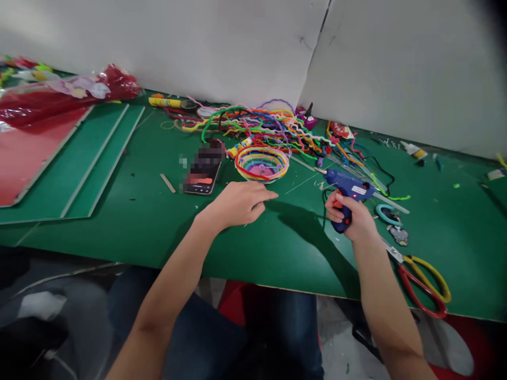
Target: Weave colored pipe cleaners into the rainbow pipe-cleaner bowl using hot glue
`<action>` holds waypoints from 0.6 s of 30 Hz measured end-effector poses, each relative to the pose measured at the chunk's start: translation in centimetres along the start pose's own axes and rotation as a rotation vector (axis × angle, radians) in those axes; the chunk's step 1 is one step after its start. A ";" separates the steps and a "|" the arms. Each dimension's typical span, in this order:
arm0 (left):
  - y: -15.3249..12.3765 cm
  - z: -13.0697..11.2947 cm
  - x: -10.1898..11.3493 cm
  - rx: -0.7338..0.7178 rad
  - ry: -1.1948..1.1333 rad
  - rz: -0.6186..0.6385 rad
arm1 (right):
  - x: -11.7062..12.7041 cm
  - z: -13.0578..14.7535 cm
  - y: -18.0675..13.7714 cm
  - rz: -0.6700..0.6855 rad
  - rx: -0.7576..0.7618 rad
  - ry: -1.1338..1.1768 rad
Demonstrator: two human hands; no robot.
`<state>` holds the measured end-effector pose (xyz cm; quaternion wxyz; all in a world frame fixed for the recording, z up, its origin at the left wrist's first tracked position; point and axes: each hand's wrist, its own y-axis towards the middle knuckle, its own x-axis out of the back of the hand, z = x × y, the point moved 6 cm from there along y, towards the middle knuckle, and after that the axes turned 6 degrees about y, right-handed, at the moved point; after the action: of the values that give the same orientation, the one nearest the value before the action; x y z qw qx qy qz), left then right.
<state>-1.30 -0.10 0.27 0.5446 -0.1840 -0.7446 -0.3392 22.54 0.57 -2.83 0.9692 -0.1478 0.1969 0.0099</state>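
Observation:
In my right hand [358,216] is a blue hot glue gun [346,184], its fingers wrapped round the handle by the orange trigger. The nozzle points left, and a small red light glows on the body. My left hand [241,203] is over the table just in front of a small bowl [262,163] of coiled, many-coloured fuzzy stems. Its index finger stretches to the right, the thumb lies apart below it, and nothing shows between them. A red strand runs along the bowl's near rim. Thin glue threads [301,182] lie between bowl and gun.
Behind the bowl lies a tangled heap of fuzzy stems [253,124]. A phone [204,171] and a wooden stick [167,183] are to its left. Large scissors [422,279] lie beside my right forearm. Green boards [106,158] and a red wrapped bundle [47,103] occupy the left.

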 end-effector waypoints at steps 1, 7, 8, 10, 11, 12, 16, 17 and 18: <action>0.0 0.0 0.1 -0.006 -0.028 -0.012 | 0.1 0.0 0.0 -0.002 0.002 -0.001; 0.2 -1.0 1.1 -0.125 -0.176 -0.039 | -0.2 -0.3 0.1 0.003 0.013 -0.029; 0.2 -1.1 1.0 -0.127 -0.195 -0.008 | -0.3 -0.4 0.1 0.012 0.015 -0.034; 0.2 -1.2 0.8 -0.107 -0.212 0.049 | -0.4 -0.6 0.1 0.035 0.015 -0.044; 0.1 -1.1 0.7 -0.095 -0.212 0.062 | -0.4 -0.6 0.1 0.045 0.015 -0.048; 0.1 -1.1 0.7 -0.086 -0.211 0.066 | -0.4 -0.7 0.1 0.052 0.013 -0.053; 0.0 -1.3 1.2 -0.086 -0.234 0.001 | -0.3 -0.9 0.1 0.055 0.001 -0.066; 0.1 -1.3 1.3 -0.085 -0.229 -0.021 | -0.3 -0.9 0.1 0.052 -0.003 -0.068; 0.1 -1.3 1.3 -0.078 -0.212 -0.044 | -0.3 -0.9 0.1 0.050 -0.005 -0.072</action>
<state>-0.79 -1.10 1.79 0.4474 -0.2236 -0.7882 -0.3586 21.90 0.39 -3.50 0.9746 -0.1450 0.1657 0.0399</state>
